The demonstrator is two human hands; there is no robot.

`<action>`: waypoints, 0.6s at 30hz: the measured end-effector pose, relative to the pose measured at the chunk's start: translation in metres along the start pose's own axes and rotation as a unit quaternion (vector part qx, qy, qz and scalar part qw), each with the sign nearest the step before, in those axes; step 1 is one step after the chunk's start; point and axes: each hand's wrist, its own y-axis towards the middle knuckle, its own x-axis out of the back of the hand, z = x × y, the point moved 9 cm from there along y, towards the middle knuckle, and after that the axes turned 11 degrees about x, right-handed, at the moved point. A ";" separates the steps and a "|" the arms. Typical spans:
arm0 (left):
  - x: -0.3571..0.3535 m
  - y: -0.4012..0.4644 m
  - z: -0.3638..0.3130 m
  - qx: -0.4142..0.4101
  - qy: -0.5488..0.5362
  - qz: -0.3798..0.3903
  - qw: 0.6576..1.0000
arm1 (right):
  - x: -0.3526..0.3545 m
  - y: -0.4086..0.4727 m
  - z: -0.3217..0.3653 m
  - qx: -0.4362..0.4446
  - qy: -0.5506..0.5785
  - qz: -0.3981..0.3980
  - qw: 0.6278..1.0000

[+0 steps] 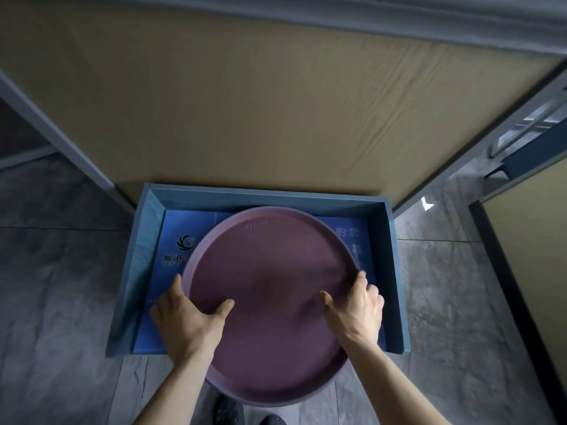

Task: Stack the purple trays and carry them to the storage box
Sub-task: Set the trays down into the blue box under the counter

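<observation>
A round purple tray point(270, 289) hangs in front of me, held by its rim on both sides. My left hand point(187, 320) grips the left rim, thumb inside the tray and fingers under the edge. My right hand point(356, 311) grips the right rim the same way. The tray hovers over a shallow blue storage box point(395, 277) on the floor, its far half above the box and its near half past the front wall. I cannot tell whether more trays are stacked beneath the top one. The box floor is blue with white printing.
The box sits on grey floor tiles point(61, 302) against the foot of a tan-covered bed or panel point(276, 102) with a grey metal frame. Another framed panel point(527, 240) stands at the right. My dark shoes point(227, 412) show at the bottom edge.
</observation>
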 end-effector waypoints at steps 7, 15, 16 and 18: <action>-0.015 -0.006 0.002 -0.032 0.018 0.040 0.999 | -0.007 -0.017 -0.003 0.054 0.011 -0.025 0.998; -0.017 -0.006 0.002 -0.032 0.032 0.029 0.999 | -0.010 -0.015 -0.007 0.060 0.007 -0.013 0.998; -0.017 -0.006 0.002 -0.031 0.037 0.027 0.998 | -0.010 -0.014 -0.008 0.059 0.006 -0.011 0.998; -0.018 -0.005 0.002 -0.031 0.046 0.026 0.998 | -0.011 -0.011 -0.009 0.056 0.001 -0.007 0.998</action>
